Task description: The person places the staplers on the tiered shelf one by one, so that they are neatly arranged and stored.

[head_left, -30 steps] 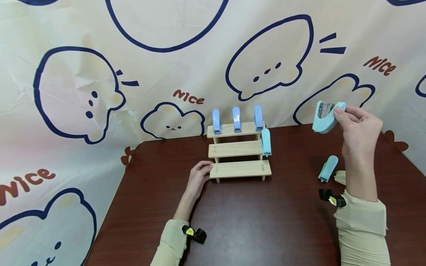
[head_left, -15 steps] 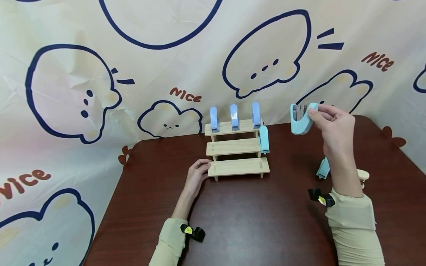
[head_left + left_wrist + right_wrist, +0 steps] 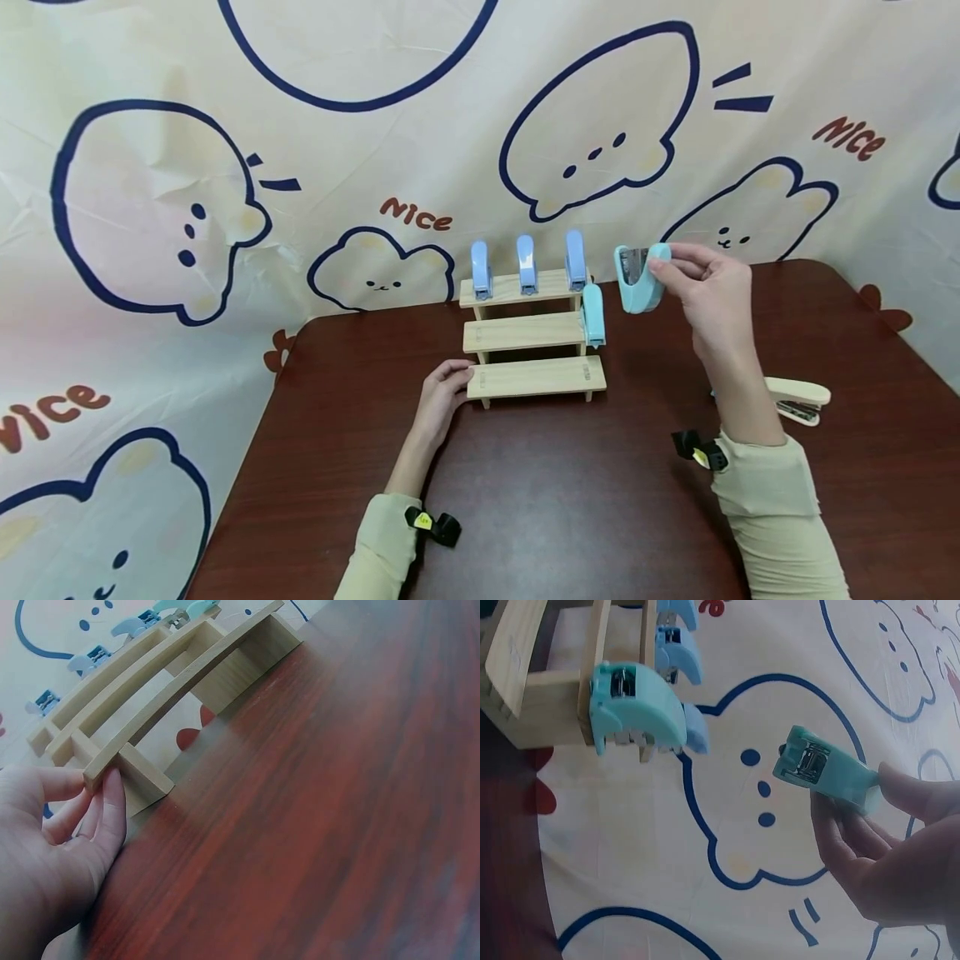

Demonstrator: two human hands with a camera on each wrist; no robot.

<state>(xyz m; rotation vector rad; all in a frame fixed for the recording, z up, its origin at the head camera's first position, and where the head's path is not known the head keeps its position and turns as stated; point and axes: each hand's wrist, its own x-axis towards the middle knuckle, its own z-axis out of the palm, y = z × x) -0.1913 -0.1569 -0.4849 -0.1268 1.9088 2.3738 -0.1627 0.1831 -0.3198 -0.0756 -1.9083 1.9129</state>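
Sleeves of pale cream cloth (image 3: 776, 525) come nearest, each with a small black wrist camera (image 3: 699, 450) strapped by its cuff, over a dark reddish-brown wood-grained table (image 3: 570, 500). Farther in, the person's left hand (image 3: 438, 404) grips the left end of the lowest plank of a three-step stand of pale wood (image 3: 536, 379), thumb and fingers closed narrowly about the plank's corner; the stand is upright on the table. Beyond the right cuff, a cream-coloured stapler (image 3: 798, 400) lies on the table, partly hidden by the right forearm; a sliver of blue at the forearm's other edge is too small to identify. Past these, the right hand (image 3: 712, 296) pinches a turquoise stapler with a metal inner strip (image 3: 639, 298) between thumb and fingers, holding it in the air to the right of the stand, near but apart from it, its two arms spread in a V that points upward. A second turquoise stapler (image 3: 593, 315) sits at the right end of the middle plank. On the top plank, three periwinkle-blue staplers (image 3: 527, 265) stand in a spaced row. Farthest back hangs an off-white cloth (image 3: 390, 150) printed with navy cartoon outlines and the word "Nice" in brownish red.
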